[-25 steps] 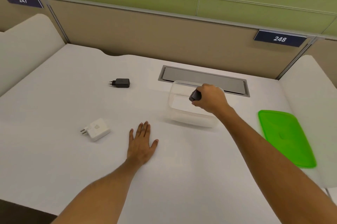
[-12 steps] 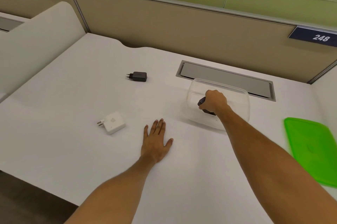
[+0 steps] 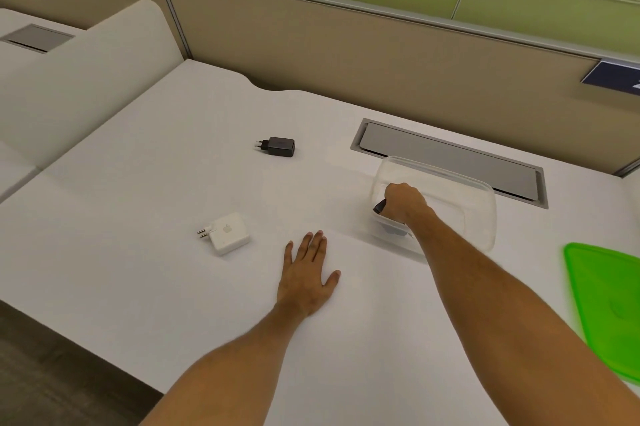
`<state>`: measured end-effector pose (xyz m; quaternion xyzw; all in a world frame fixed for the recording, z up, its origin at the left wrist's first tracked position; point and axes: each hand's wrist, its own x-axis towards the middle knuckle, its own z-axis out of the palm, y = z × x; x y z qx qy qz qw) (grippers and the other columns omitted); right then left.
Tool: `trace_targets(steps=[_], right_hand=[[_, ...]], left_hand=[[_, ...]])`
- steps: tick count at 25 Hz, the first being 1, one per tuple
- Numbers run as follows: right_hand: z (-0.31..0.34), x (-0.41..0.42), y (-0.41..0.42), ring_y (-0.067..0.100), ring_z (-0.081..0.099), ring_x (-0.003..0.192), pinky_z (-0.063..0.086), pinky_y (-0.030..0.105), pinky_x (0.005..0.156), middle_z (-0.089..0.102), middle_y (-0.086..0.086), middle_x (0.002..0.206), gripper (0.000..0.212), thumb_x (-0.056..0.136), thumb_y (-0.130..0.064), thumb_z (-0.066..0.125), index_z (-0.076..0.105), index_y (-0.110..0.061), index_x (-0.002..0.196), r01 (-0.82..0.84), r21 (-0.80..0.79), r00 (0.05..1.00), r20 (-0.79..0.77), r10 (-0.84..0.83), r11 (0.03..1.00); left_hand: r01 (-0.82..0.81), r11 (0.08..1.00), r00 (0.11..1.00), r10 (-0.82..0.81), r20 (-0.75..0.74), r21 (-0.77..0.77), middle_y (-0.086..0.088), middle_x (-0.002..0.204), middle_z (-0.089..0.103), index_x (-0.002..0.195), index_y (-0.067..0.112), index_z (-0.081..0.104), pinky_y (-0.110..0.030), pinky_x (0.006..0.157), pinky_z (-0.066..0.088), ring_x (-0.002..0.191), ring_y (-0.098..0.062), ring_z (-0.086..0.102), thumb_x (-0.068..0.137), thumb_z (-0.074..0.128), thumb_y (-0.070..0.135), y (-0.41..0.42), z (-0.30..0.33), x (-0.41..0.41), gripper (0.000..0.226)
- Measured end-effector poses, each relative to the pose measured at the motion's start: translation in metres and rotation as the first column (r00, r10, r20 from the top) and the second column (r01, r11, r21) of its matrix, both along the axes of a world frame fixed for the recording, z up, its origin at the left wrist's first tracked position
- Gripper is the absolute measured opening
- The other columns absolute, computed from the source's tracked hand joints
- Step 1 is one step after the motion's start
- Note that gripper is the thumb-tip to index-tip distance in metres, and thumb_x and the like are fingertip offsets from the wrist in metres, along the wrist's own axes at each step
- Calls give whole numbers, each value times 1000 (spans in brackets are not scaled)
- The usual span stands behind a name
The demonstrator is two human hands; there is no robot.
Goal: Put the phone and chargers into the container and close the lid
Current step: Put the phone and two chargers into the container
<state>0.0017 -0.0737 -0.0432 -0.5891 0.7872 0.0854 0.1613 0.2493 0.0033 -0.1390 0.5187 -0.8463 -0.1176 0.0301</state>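
Observation:
A clear plastic container [image 3: 483, 204] stands on the white desk right of centre. My right hand [image 3: 403, 202] is inside its left end, closed on a dark phone [image 3: 379, 207] that lies low in the container; most of the phone is hidden by the hand. A black charger [image 3: 280, 146] lies on the desk further back and to the left. A white charger [image 3: 228, 233] with two pins lies nearer, left of my left hand [image 3: 308, 276], which rests flat and open on the desk. The green lid [image 3: 609, 314] lies at the right edge.
A grey cable hatch [image 3: 446, 157] is set into the desk just behind the container. Beige partition panels [image 3: 346, 51] close the back, and a rounded white divider [image 3: 86, 79] stands on the left. The desk's front edge runs at the lower left.
My right hand has lowered the phone from above the container's rim down into its left end. My view has swung left. The left hand and both chargers stay where they were.

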Motion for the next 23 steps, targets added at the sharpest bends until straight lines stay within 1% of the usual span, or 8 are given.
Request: trace_targets(steps=[3, 7, 10, 13, 16, 18, 21, 23], right_hand=[[-4, 3, -3, 30, 54, 75, 42, 31, 63, 62, 12, 89, 21, 79, -29, 57, 49, -10, 80, -35, 23, 999, -10, 35, 999], [6, 12, -14, 28, 59, 81, 47, 32, 69, 55, 2, 81, 35, 76, -47, 63, 54, -15, 87, -13, -19, 999, -36, 13, 1000], [22, 4, -18, 27, 54, 64, 42, 27, 59, 55, 3, 67, 27, 77, -38, 57, 61, -11, 76, 73, -248, 996, -33, -84, 966], [38, 17, -23, 29, 50, 53, 39, 25, 54, 53, 6, 54, 28, 79, -28, 49, 57, -7, 62, 73, -505, 996, -8, -90, 860], [50, 59, -33, 27, 54, 57, 42, 28, 57, 64, 7, 62, 32, 85, -32, 48, 62, -10, 67, 5, -626, 999, 42, 28, 780], [50, 92, -37, 27, 62, 68, 49, 30, 64, 70, 7, 72, 33, 86, -37, 51, 70, -11, 78, -38, -620, 985, 111, 135, 784], [38, 141, -36, 24, 64, 91, 49, 34, 80, 72, 3, 96, 34, 86, -43, 56, 68, -16, 101, -240, -456, 921, 172, 349, 857], [25, 172, -31, 23, 59, 108, 47, 36, 87, 65, 2, 118, 46, 84, -47, 60, 61, -18, 120, -395, -318, 857, 211, 470, 862]], left_hand=[[0, 1000, 1000, 0, 2, 6, 5, 161, 1, 152, 19, 5, -43, 118, -11, 147, -11, -7, 88, 16, 61, 1, 0, 1, 77], [-15, 1000, 1000, 15, 8, 22, 4, 161, 1, 151, 18, 4, -44, 119, -9, 147, -12, -6, 88, 15, 61, 2, -3, 7, 77], [4, 999, 1000, -4, 12, 34, 3, 162, 0, 152, 18, 4, -45, 119, -8, 147, -13, -7, 89, 14, 61, 1, 2, 3, 77], [15, 999, 1000, -16, 7, 34, 3, 162, 0, 152, 17, 4, -46, 119, -7, 147, -14, -6, 89, 14, 60, -1, 5, -2, 77], [4, 999, 1000, -5, 29, 37, 2, 162, 1, 152, 17, 4, -47, 119, -7, 147, -14, -5, 89, 14, 60, 0, 6, -2, 77], [1, 999, 999, -3, 41, 44, 1, 162, 1, 152, 16, 4, -47, 119, -7, 148, -15, -5, 89, 15, 60, 0, 7, -1, 77], [-6, 999, 999, 4, 32, 53, -1, 162, 4, 152, 16, 5, -49, 119, -4, 148, -17, -3, 91, 20, 59, 0, 13, -1, 77], [7, 999, 1000, -8, 26, 45, -4, 160, 13, 151, 15, 13, -48, 119, -3, 148, -19, 2, 90, 22, 55, 4, 20, -2, 73]])
